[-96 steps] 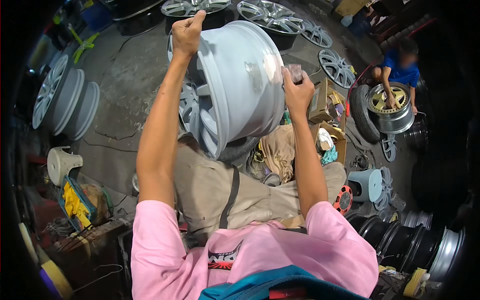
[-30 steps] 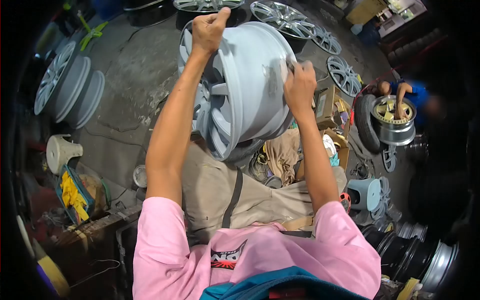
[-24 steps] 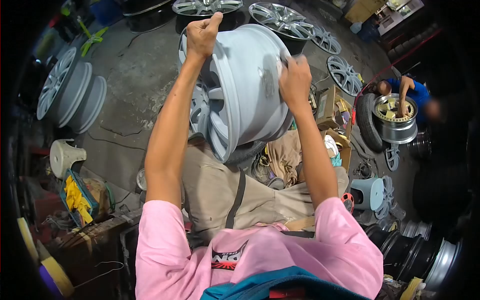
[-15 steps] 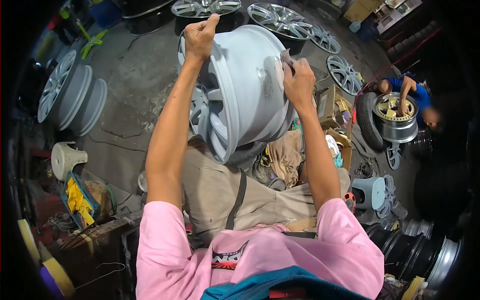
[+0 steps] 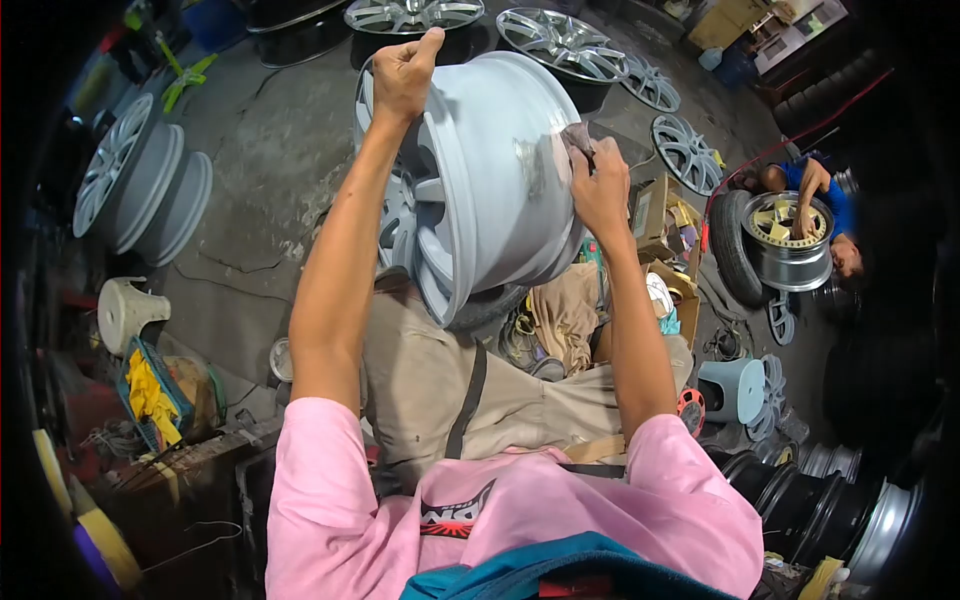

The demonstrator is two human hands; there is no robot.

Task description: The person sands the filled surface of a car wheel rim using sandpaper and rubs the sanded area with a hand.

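Observation:
A grey car wheel rim stands on edge in front of my lap, its spoked face turned left and its broad barrel facing me. My left hand is closed round the upper left edge of the rim, thumb pointing up. In my right hand a crumpled grey-brown piece of sandpaper or cloth is pinched; which of the two I cannot tell. It presses against the barrel near the right lip. Beside it, a dull scuffed patch marks the grey surface.
Several more wheel rims stand at the left and lie at the back. Cardboard boxes sit beyond my right arm. Farther right, a person in blue works on a gold-faced rim. A light blue stool stands nearby.
My right hand and the piece in it have slid a little downward along the rim's right side. My left hand keeps its hold. The view has shifted slightly.

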